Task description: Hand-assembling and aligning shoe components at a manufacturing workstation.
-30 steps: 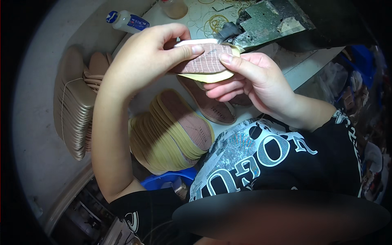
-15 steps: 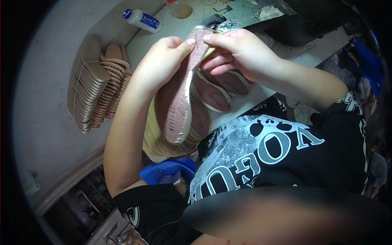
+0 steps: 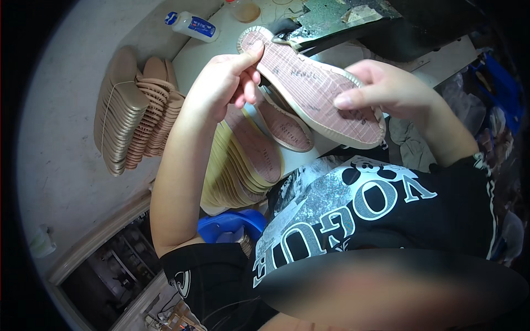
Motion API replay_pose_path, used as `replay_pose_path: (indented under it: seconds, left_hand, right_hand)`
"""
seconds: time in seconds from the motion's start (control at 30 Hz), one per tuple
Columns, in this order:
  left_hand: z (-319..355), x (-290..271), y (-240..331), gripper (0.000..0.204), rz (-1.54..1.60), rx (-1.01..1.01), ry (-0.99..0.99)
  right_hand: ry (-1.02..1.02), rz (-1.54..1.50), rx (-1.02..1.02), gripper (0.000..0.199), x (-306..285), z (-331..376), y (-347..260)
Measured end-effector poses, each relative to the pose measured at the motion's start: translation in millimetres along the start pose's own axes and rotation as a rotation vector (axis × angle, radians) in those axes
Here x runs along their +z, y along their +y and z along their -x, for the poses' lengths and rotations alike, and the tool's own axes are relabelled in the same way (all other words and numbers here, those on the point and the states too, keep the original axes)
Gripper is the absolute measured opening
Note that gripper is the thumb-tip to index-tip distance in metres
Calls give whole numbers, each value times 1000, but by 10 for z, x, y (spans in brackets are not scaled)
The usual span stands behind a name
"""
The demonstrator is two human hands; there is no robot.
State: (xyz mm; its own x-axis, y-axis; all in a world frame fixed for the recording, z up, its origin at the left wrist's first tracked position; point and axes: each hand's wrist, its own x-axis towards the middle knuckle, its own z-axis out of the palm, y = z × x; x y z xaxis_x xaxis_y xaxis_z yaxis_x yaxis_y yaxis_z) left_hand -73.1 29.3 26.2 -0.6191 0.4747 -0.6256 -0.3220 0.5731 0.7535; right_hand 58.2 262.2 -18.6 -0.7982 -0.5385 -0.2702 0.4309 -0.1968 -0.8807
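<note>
A pinkish-brown shoe insole point(image 3: 309, 83) with pleated, pale folded edges and dark marks is held up over the bench, slanting from upper left to lower right. My left hand point(image 3: 229, 83) grips its narrow end, thumb on top and fingers curled. At the wide end, my right hand point(image 3: 381, 88) presses its thumb on the face while its other fingers go behind and are hidden. Below the held piece lies another similar insole point(image 3: 287, 124). Beside that sits a fanned stack of yellow-edged insoles point(image 3: 237, 165), its top one brown-faced.
Bundled insoles point(image 3: 121, 116) and several pleated ones point(image 3: 154, 116) lean by the wall at left. A white bottle point(image 3: 192, 26) and a jar of amber liquid point(image 3: 243, 10) stand at the back of the bench point(image 3: 212, 52). A blue container point(image 3: 234, 223) is below the stack.
The insole has swung so its wide end moved from lower left to the right. My right hand shifted from the narrow end to the wide end; my left hand stays at the narrow end.
</note>
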Motion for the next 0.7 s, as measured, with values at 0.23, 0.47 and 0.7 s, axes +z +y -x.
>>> replay_pose_path:
  seconds: [0.23, 0.47, 0.7]
  left_hand:
    - [-44, -117, 38, 49, 0, 11, 29]
    - [-221, -250, -39, 47, -46, 137, 255]
    - [347, -446, -700, 37, -103, 125, 187]
  right_hand:
    - [251, -220, -128, 30, 146, 18, 112]
    - [260, -366, -248, 29, 342, -453, 215]
    - [-1, -92, -59, 36, 813, -478, 695]
